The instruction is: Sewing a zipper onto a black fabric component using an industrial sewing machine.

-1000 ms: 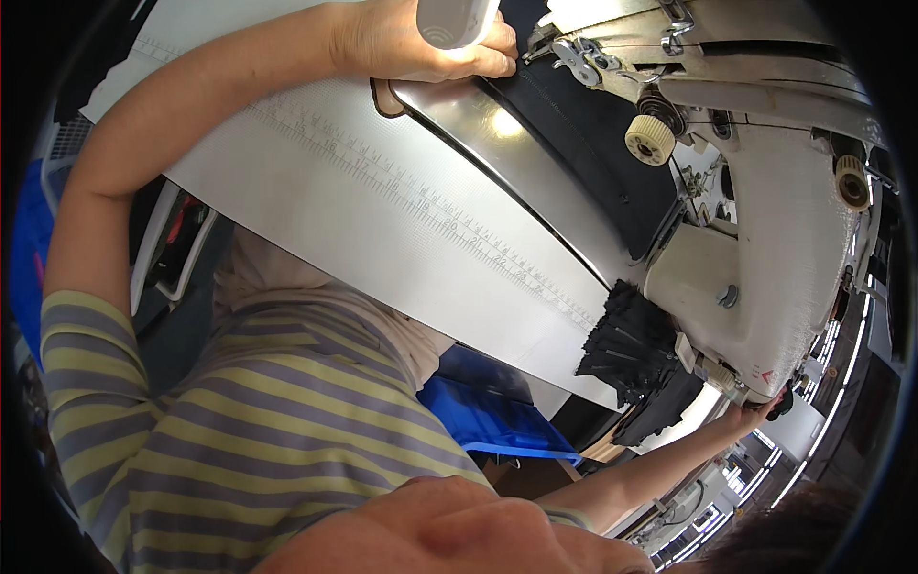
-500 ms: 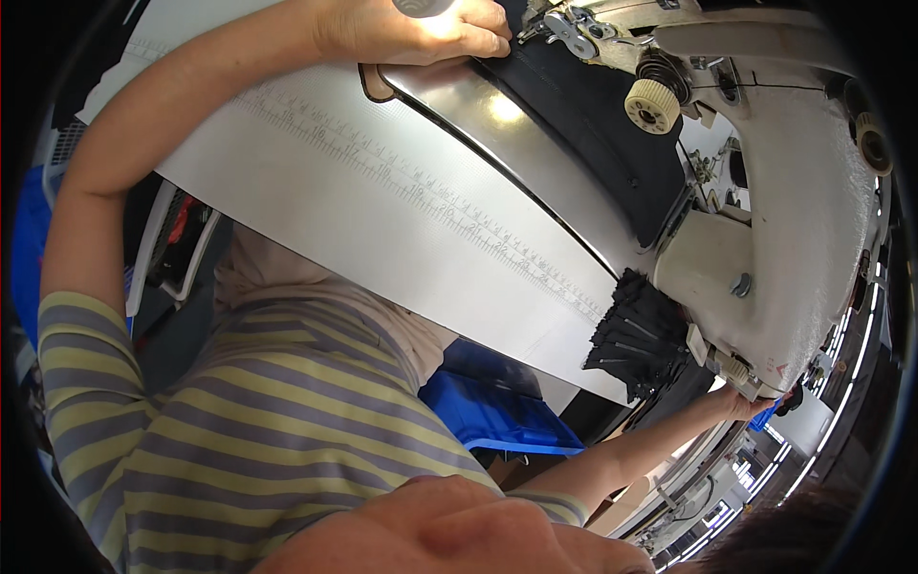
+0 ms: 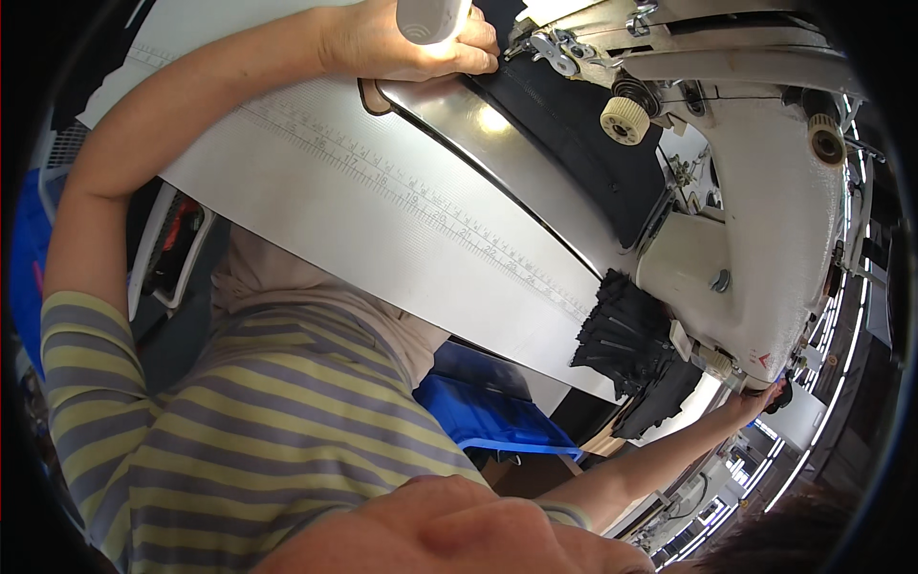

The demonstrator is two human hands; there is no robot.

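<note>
My left hand (image 3: 406,46) rests at the needle end of a white sewing machine (image 3: 775,201), its fingers bent and close together at the edge of a black fabric piece (image 3: 583,134). A white lamp head (image 3: 430,19) hides part of that hand. The fabric lies on the machine bed, under the machine's arm. Far to the right, my right hand (image 3: 755,404) reaches around the machine's handwheel end. Its fingers are mostly hidden there, so what they touch cannot be made out.
A white table (image 3: 382,210) with ruler markings runs along the shiny metal bed (image 3: 516,153). Several black gathered fabric pieces (image 3: 622,330) lie by the machine's base, overhanging the table edge. A blue bin (image 3: 488,416) stands below. A tension dial (image 3: 625,121) juts from the machine.
The view has shifted slightly, so the machine appears further left. More of the lamp head shows over my left hand. Both hands stay at about the same places on the machine.
</note>
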